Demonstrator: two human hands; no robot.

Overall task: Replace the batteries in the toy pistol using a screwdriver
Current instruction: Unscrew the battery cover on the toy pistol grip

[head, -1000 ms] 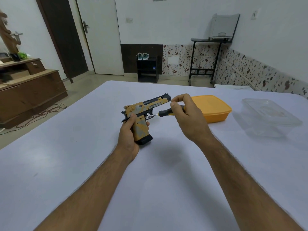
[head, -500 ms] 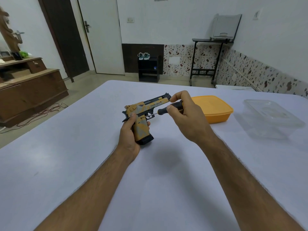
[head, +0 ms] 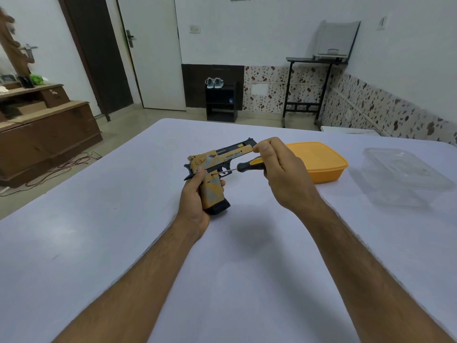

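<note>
A yellow and black toy pistol [head: 217, 159] stands upright above the white table [head: 99, 243], barrel pointing right. My left hand [head: 194, 201] grips its handle from the left and below. My right hand [head: 282, 172] holds a screwdriver [head: 247, 165] with a black and yellow handle, fingers curled round the handle. The thin metal shaft points left and its tip meets the pistol's side just above the grip, near the trigger. Batteries are not visible.
A shut yellow plastic box [head: 321, 162] sits just behind my right hand. A clear plastic container [head: 400, 177] stands at the far right. Beyond the table are a wooden cabinet [head: 44, 129] on the left and a black folding stand [head: 309, 90].
My right hand's fingers have shifted on the screwdriver handle, as in turning it. The pistol and my left hand have stayed in place.
</note>
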